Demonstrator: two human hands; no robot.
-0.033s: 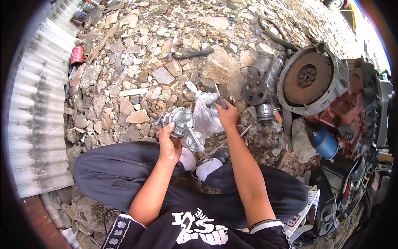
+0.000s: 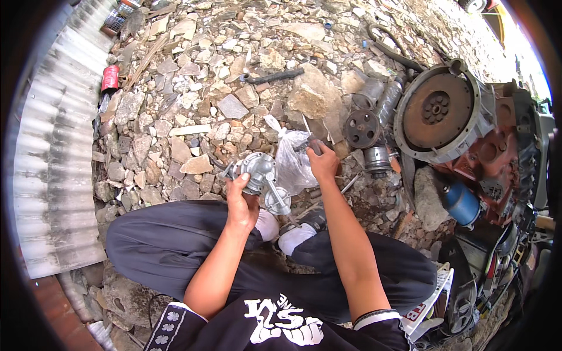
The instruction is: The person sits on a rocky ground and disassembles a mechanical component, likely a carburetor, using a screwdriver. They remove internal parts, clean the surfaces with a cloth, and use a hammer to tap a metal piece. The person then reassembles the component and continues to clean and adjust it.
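My left hand (image 2: pixel 241 202) grips a silver-grey cast metal pump-like part (image 2: pixel 259 169), thumb on top and fingers curled underneath. A round lobe of the part hangs down to the right, above my shoe. Its exact kind is unclear. To the right, my right hand (image 2: pixel 324 164) is closed round the dark handle of a screwdriver (image 2: pixel 315 144), its thin shaft pointing away from me and slightly left. The tool and the metal part are apart. Between and just beyond my hands lies a knotted clear plastic bag (image 2: pixel 294 167); I cannot make out its contents.
Broken stones cover the ground. Right of my hand sit a dark pulley (image 2: pixel 362 128), a metal cylinder (image 2: pixel 377 160), a large flywheel housing (image 2: pixel 436 111), a blue canister (image 2: pixel 461 203) and a red-brown engine block (image 2: pixel 486 155). Corrugated sheeting (image 2: pixel 58 146) runs along the left, near a red can (image 2: pixel 110 78).
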